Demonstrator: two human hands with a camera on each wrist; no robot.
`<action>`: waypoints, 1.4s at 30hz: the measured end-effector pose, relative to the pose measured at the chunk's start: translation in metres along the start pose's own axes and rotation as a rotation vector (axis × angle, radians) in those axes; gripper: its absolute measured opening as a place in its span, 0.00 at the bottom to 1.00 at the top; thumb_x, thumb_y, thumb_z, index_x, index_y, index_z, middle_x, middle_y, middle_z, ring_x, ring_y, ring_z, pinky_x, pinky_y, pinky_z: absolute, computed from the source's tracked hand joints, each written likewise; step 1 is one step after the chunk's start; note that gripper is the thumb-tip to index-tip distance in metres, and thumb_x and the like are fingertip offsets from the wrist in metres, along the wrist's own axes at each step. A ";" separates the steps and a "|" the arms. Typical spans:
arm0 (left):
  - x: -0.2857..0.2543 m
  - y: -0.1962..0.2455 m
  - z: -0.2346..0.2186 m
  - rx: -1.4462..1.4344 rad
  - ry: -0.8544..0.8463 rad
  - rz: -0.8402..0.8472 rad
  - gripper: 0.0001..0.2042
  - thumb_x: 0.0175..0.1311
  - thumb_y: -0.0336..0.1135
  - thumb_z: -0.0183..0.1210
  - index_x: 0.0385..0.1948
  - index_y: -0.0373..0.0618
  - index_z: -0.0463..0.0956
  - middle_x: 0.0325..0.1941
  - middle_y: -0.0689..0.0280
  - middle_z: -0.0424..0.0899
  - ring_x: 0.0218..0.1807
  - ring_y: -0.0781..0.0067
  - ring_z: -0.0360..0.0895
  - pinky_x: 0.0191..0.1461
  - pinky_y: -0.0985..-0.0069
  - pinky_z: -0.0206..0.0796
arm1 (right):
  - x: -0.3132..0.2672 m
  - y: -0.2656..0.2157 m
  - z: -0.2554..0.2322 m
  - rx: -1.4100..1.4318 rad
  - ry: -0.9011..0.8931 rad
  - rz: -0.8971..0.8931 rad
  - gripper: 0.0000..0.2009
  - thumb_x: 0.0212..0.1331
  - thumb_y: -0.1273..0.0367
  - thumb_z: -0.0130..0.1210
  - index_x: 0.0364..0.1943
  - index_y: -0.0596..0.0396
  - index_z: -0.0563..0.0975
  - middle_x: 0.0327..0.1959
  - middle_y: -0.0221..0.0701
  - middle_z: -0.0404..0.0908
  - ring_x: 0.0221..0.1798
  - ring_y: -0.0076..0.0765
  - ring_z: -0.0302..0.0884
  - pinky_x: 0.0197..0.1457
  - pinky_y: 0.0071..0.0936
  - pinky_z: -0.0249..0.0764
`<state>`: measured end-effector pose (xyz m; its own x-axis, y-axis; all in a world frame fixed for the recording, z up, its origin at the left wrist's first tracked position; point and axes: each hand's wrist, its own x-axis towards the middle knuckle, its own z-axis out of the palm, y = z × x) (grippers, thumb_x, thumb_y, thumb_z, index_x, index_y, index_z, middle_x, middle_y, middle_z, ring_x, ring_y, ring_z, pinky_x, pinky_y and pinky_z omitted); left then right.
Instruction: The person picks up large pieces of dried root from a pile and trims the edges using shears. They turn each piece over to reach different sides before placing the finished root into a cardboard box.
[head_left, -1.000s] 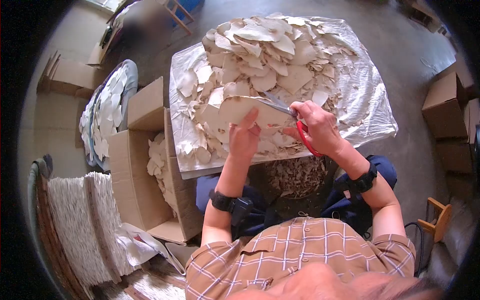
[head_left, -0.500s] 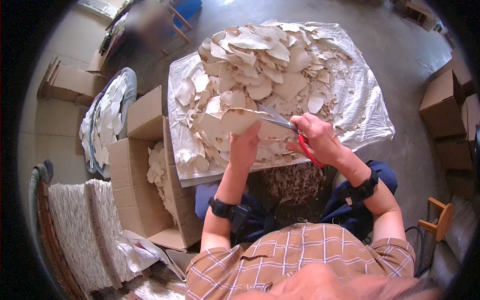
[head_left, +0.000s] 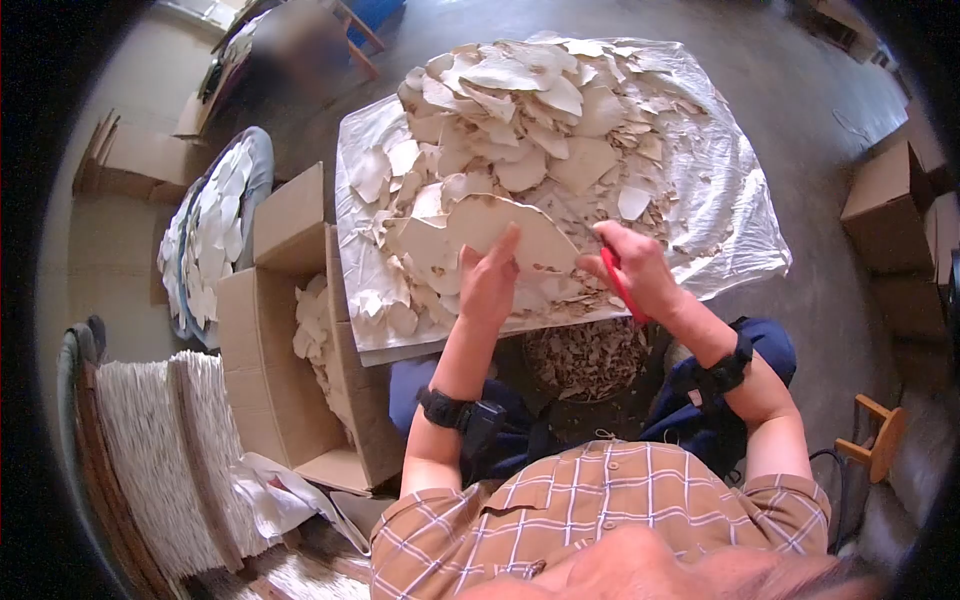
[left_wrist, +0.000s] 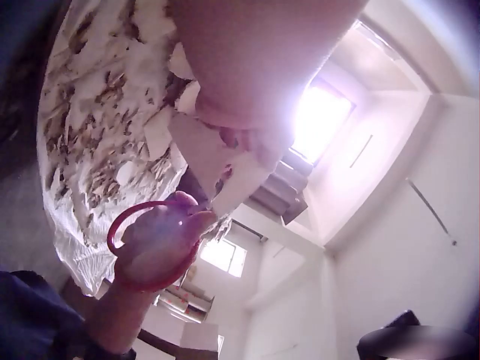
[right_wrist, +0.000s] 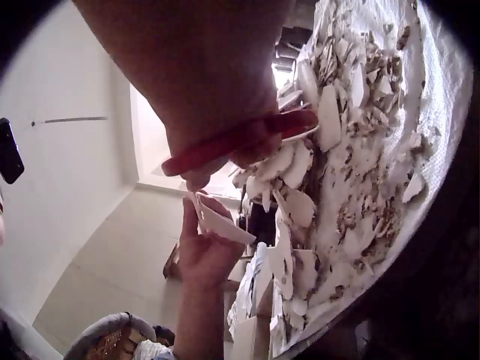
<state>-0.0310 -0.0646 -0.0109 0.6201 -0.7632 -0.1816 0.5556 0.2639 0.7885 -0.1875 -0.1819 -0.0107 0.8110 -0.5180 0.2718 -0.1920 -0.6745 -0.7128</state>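
Note:
Thumb and fingers of the left hand (head_left: 488, 285) pinch a large pale flat piece (head_left: 510, 232) with a brownish edge, held above the sheet-covered surface. The right hand (head_left: 640, 268) grips red-handled scissors (head_left: 622, 285) just right of that piece; the blades are hard to make out. In the left wrist view the red handle loops (left_wrist: 154, 283) circle the right hand (left_wrist: 157, 244). The right wrist view has the left hand (right_wrist: 204, 259) pinching the piece (right_wrist: 223, 225), with the right fingertips close to its edge.
A tall heap of pale pieces (head_left: 520, 75) lies on the white sheet (head_left: 740, 220). Below the table edge is a container of scraps (head_left: 588, 360). An open cardboard box (head_left: 285, 370) stands at left, a round tray of pieces (head_left: 215, 225) beyond it. At right are boxes (head_left: 885, 210) and a wooden stool (head_left: 878, 440).
The scissors, whose blades lay across the piece's edge, have drawn back and turned more upright beside it. The left hand still holds the piece, now showing more of its flat face.

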 end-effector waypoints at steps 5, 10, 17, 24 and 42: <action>-0.001 0.009 -0.005 0.260 -0.043 -0.016 0.06 0.53 0.29 0.58 0.32 0.45 0.73 0.28 0.74 0.76 0.26 0.87 0.71 0.25 0.88 0.59 | 0.007 -0.002 -0.013 -0.040 0.024 -0.065 0.23 0.45 0.56 0.58 0.40 0.57 0.69 0.29 0.41 0.73 0.30 0.48 0.73 0.30 0.35 0.69; -0.006 0.006 -0.006 0.442 -0.085 -0.029 0.05 0.50 0.31 0.61 0.27 0.45 0.75 0.24 0.76 0.76 0.22 0.90 0.67 0.24 0.90 0.57 | 0.007 -0.010 -0.012 -0.092 -0.033 -0.100 0.23 0.43 0.55 0.59 0.39 0.56 0.68 0.27 0.39 0.71 0.29 0.46 0.72 0.29 0.35 0.69; -0.006 0.007 -0.006 0.493 -0.139 0.038 0.07 0.50 0.31 0.61 0.31 0.43 0.76 0.25 0.76 0.76 0.23 0.90 0.67 0.25 0.89 0.58 | 0.006 -0.011 -0.015 -0.149 -0.073 -0.149 0.23 0.42 0.55 0.60 0.38 0.56 0.69 0.26 0.38 0.70 0.28 0.46 0.72 0.29 0.35 0.69; -0.005 0.008 -0.012 0.547 -0.169 0.029 0.08 0.51 0.28 0.60 0.33 0.41 0.75 0.26 0.75 0.76 0.26 0.90 0.68 0.27 0.89 0.59 | 0.004 -0.012 -0.020 -0.123 -0.108 -0.153 0.22 0.42 0.55 0.60 0.36 0.57 0.69 0.26 0.39 0.71 0.29 0.48 0.73 0.28 0.36 0.69; -0.010 0.003 -0.015 0.500 -0.166 0.050 0.07 0.51 0.27 0.59 0.32 0.41 0.75 0.28 0.74 0.76 0.28 0.88 0.69 0.31 0.88 0.61 | -0.010 -0.004 0.002 -0.070 -0.068 -0.168 0.22 0.45 0.56 0.58 0.35 0.58 0.68 0.26 0.44 0.73 0.30 0.51 0.73 0.30 0.38 0.70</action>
<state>-0.0266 -0.0473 -0.0156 0.5207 -0.8506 -0.0731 0.1705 0.0196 0.9852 -0.1936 -0.1730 -0.0112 0.8701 -0.3597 0.3371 -0.0866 -0.7847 -0.6138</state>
